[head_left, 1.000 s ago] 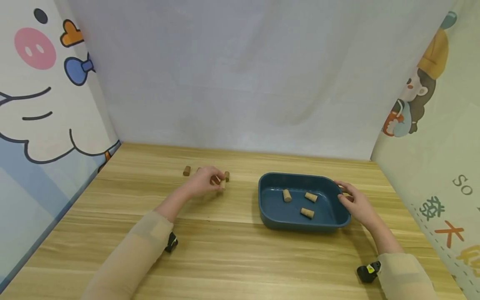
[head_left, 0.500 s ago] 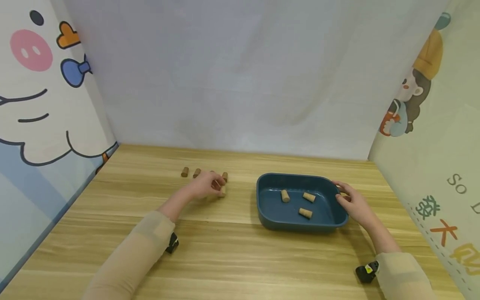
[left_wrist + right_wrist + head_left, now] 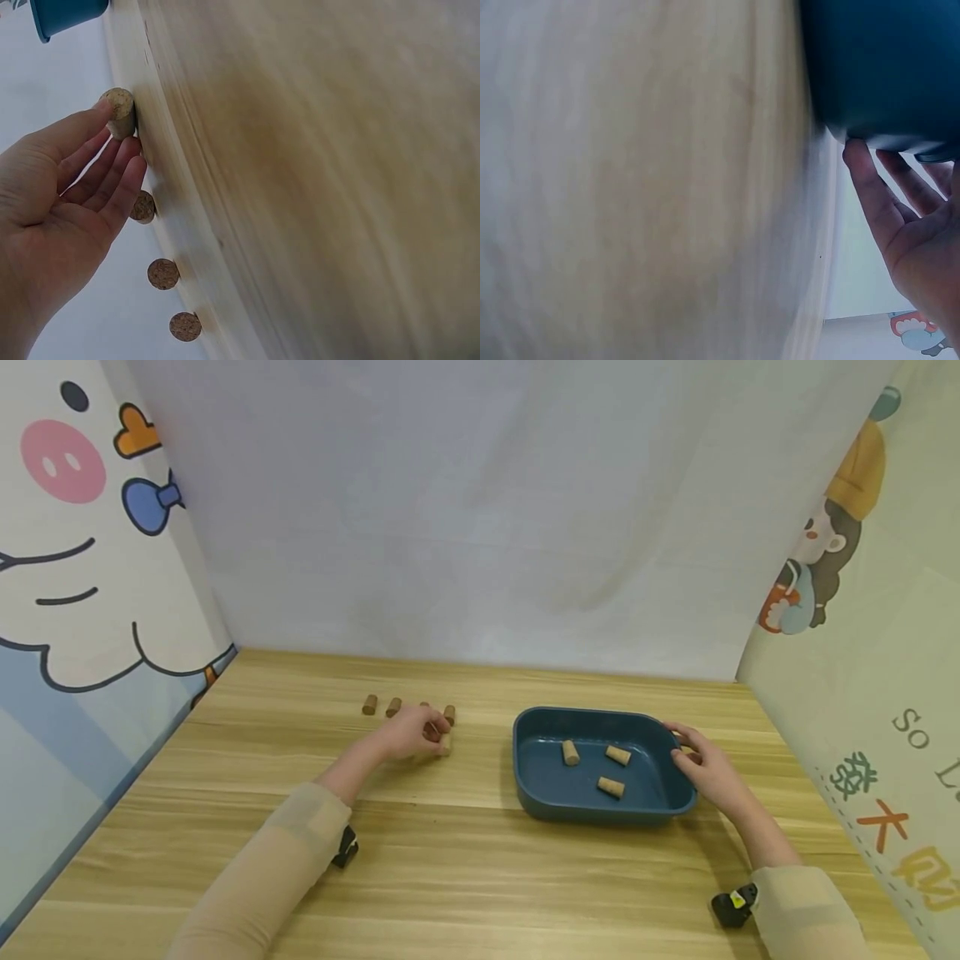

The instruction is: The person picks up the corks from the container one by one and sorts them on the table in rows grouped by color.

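Note:
My left hand (image 3: 411, 732) pinches a light cork (image 3: 121, 114) between thumb and fingertips, low over the wooden table. Just behind that cork, a darker cork (image 3: 450, 714) marks the right end of a row of dark corks. Two more, the leftmost cork (image 3: 370, 704) and its neighbour (image 3: 393, 707), show fully; another cork (image 3: 424, 704) is mostly hidden by the hand. My right hand (image 3: 711, 768) holds the right end of a dark blue plastic basin (image 3: 600, 815), thumb at the rim and fingers along the outer wall. Three light corks (image 3: 611, 787) lie on their sides inside it.
The wooden table (image 3: 450, 877) ends at a pale cloth backdrop (image 3: 465, 527) at the back. Printed cartoon panels stand along the left and right sides. A black wrist camera (image 3: 731, 906) sits under the right sleeve, another under the left.
My left hand has brought the light cork slightly nearer to me, away from the dark row, and has hardly moved in the last half second. The right hand stays at the basin.

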Available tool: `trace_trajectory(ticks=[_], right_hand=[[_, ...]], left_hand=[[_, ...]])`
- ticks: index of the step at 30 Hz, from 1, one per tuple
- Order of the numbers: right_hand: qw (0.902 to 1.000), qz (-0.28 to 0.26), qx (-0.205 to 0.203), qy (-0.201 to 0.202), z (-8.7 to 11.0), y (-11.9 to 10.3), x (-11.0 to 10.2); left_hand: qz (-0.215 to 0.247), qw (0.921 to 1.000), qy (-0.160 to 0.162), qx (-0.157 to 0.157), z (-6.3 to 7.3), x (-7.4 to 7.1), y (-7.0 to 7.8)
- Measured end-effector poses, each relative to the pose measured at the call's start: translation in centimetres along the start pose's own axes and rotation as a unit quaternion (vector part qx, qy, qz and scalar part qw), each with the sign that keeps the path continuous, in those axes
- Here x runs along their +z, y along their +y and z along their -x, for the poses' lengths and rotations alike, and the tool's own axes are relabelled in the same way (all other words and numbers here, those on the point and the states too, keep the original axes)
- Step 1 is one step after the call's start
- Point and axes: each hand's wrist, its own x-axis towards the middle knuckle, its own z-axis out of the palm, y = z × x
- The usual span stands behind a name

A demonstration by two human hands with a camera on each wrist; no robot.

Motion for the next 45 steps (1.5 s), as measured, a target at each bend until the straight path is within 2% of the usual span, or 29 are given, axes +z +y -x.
trace_trajectory(ticks=[14, 22, 26, 33, 35, 40, 45], right_hand=[[1.0, -0.006, 0.001, 0.002, 0.1, 0.0, 0.1], [1.0, -0.002, 0.004, 0.003, 0.2, -0.2, 0.1], [1.0, -0.001, 0.007, 0.003, 0.2, -0.3, 0.0], [0.9999, -0.004, 0.011, -0.002, 0.2, -0.3, 0.0], [0.9999, -0.002, 0.01, -0.004, 0.1, -0.3, 0.1], [0.9999, 0.003, 0.012, -0.007, -0.1, -0.2, 0.1], [0.9997, 0.011, 0.02, -0.007, 0.2, -0.3, 0.1]], left_hand=[[0.014, 0.9998, 0.007, -0.013, 0.3, -0.2, 0.0], [-0.008, 0.9995, 0.032, -0.002, 0.8, -1.1, 1.2], [-0.015, 0.999, 0.043, -0.002, 1.2, -1.6, 2.1], [-0.028, 0.9972, 0.067, 0.016, 2.0, -2.2, 4.2], [-0.029, 0.9969, 0.072, 0.011, 2.2, -2.3, 4.9], [-0.021, 0.9962, 0.085, 0.0, 2.6, -1.9, 6.7], [-0.025, 0.9932, 0.109, 0.03, 2.8, -1.0, 8.7]])
